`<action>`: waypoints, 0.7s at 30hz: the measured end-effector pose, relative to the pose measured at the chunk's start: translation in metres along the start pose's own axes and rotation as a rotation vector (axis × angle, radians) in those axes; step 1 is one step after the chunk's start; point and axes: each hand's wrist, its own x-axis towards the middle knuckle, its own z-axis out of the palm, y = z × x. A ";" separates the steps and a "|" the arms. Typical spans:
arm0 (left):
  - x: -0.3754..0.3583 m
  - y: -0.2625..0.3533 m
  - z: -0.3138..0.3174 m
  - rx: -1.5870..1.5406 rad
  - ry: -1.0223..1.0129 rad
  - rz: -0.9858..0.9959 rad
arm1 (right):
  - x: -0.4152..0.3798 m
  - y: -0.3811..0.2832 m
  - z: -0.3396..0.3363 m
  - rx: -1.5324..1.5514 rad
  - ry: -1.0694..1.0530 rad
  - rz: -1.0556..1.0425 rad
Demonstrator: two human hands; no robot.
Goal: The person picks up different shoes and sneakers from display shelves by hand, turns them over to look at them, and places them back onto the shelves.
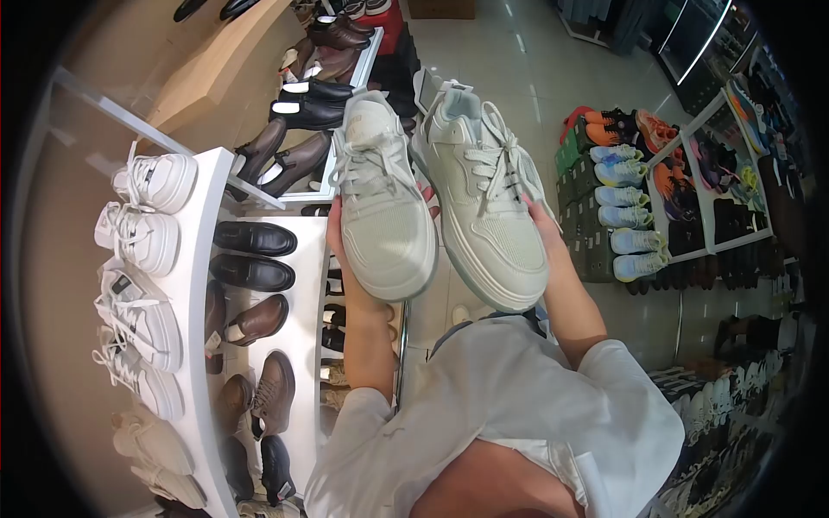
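left hand (pixel 345 237) grasps one pale sneaker (pixel 382 194), right hand (pixel 542 226) grasps the other sneaker (pixel 482 190); long axes run toe-down toward the wearer, heels up. left of the grip, white shelves (pixel 203 285) hold white and dark shoes.

In your left hand (pixel 345 259) you hold a pale sneaker (pixel 384 203) of matt mesh cloth; the right-hand sneaker (pixel 484 207) shows woven mesh, smooth panels and a thick rubbery sole. Black shoes (pixel 255 239) on the glossy white shelf (pixel 298 337) shine like polished leather. The floor tiles (pixel 518 69) gleam.
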 end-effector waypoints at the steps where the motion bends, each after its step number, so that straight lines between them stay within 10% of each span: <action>1: 0.015 -0.004 -0.016 -0.001 0.003 -0.008 | 0.004 -0.006 -0.005 -0.033 -0.160 -0.015; 5: 0.063 -0.023 -0.073 0.233 -0.089 0.292 | 0.020 -0.031 -0.002 0.017 -0.089 0.039; 10: 0.095 -0.043 -0.038 -0.599 -0.347 -0.040 | 0.059 -0.081 -0.035 -0.158 -0.172 0.120; 21: 0.185 -0.072 -0.031 -0.025 0.147 0.162 | 0.114 -0.212 0.010 -0.988 -0.217 -0.120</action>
